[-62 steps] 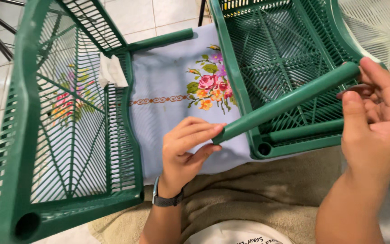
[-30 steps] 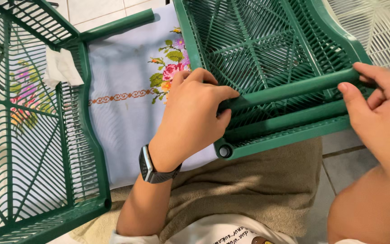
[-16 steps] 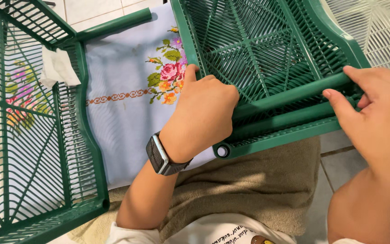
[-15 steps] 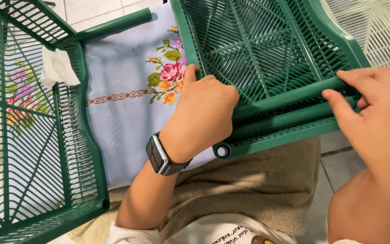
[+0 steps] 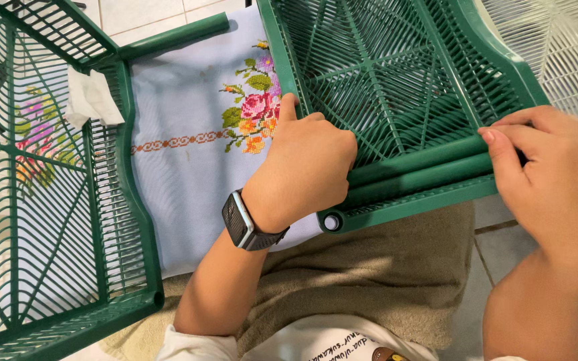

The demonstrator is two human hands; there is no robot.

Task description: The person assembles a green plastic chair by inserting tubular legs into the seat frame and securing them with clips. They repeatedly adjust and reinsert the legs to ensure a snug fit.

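Your left hand (image 5: 312, 164) is gripping the near rail of the green lattice panel (image 5: 396, 87), fingers closed around the green bar (image 5: 423, 157) toward its 8 o'clock corner. Your right hand (image 5: 556, 180) is pinching the same bar at the panel's 4 o'clock edge, thumb and fingers narrowed onto it. The panel is lying at 1 o'clock, overlapping an embroidered pale-blue cloth (image 5: 188, 140). A second green lattice frame (image 5: 41, 200) is sitting at 9 o'clock, with a white crumpled tissue (image 5: 88, 100) against it.
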